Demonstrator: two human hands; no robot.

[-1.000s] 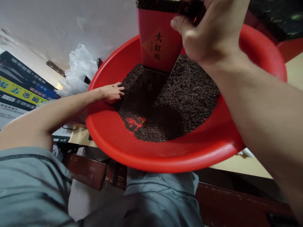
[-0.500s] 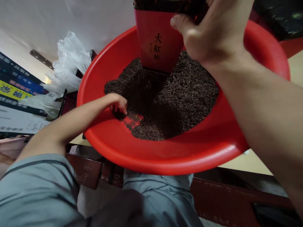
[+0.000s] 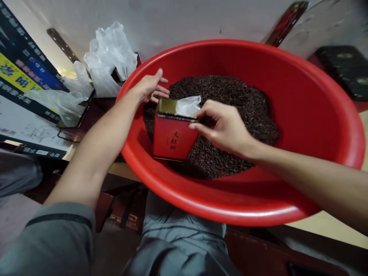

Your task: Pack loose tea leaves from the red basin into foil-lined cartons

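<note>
A big red plastic basin (image 3: 301,126) holds a heap of dark loose tea leaves (image 3: 238,99). A red square tea tin (image 3: 172,138) with black characters stands in the tea near the basin's front left wall, its top open, with a clear plastic liner (image 3: 188,105) sticking out. My right hand (image 3: 224,126) pinches the tin's right rim and the liner's edge. My left hand (image 3: 151,87) hovers just behind the tin's left corner, fingers stretched out and holding nothing.
The basin rests on a pale tabletop (image 3: 330,226) with a dark wooden edge. Crumpled clear plastic bags (image 3: 109,57) lie to the left behind the basin. Printed boards (image 3: 20,73) lean at far left. A black box (image 3: 345,69) sits at right. My grey-clad legs (image 3: 178,245) are below.
The tin came down from high in my right hand to stand low in the tea near the front left. My left hand left the tea and rose beside the tin's top.
</note>
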